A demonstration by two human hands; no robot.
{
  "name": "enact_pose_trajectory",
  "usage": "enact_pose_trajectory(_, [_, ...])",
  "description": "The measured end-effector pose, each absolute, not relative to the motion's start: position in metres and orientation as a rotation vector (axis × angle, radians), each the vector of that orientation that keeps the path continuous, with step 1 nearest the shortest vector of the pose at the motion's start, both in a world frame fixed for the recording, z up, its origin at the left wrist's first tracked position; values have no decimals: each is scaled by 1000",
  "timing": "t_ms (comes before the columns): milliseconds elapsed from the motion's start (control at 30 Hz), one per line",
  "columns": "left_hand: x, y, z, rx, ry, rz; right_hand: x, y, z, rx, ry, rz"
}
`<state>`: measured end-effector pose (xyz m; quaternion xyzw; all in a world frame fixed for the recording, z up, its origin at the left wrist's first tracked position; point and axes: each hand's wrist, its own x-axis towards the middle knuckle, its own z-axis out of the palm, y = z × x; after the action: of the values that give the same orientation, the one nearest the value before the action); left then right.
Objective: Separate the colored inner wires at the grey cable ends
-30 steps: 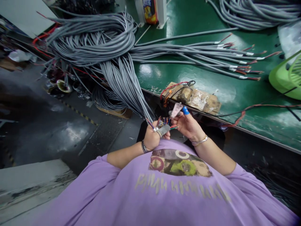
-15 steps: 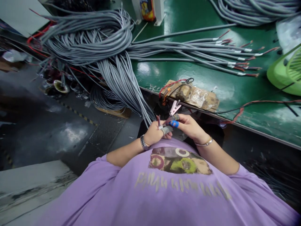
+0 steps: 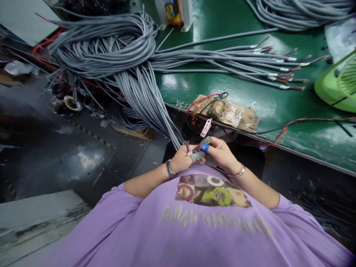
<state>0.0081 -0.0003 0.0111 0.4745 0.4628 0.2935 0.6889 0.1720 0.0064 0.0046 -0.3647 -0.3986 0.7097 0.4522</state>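
My left hand (image 3: 183,160) is closed around the end of a grey cable in front of my belly, with a wrapped digit on top. Thin reddish-brown wires (image 3: 197,147) stick out between the two hands. My right hand (image 3: 224,157), with blue tape on its thumb and a wrapped fingertip, pinches these wires. Grey cables (image 3: 172,129) run down from the bench toward my left hand. A pink clothespin (image 3: 206,128) hangs at the bench edge just above my hands; I cannot tell what it grips.
A large coil of grey cable (image 3: 105,48) lies on the green bench (image 3: 222,22). Stripped cable ends (image 3: 283,69) spread to the right. A wooden block (image 3: 233,115) with red and black wires sits at the front edge. A green plastic fan (image 3: 336,83) stands at the right.
My right hand has shifted slightly left and down, and more of the separate wires show between my fingers. The pink clothespin has turned. My left hand stays nearly in place.
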Motion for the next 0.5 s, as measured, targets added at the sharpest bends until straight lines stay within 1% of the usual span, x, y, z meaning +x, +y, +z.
enact_pose_trajectory(133, [8, -2, 5, 936, 1050, 753, 170, 9, 7, -823, -918, 1824])
enact_pose_trajectory(267, [12, -3, -2, 816, 1066, 901, 167, 12, 0, -870, -832, 1778])
enact_pose_trajectory(500, [18, -3, 6, 713, 1136, 994, 163, 10, -3, -851, -822, 1774])
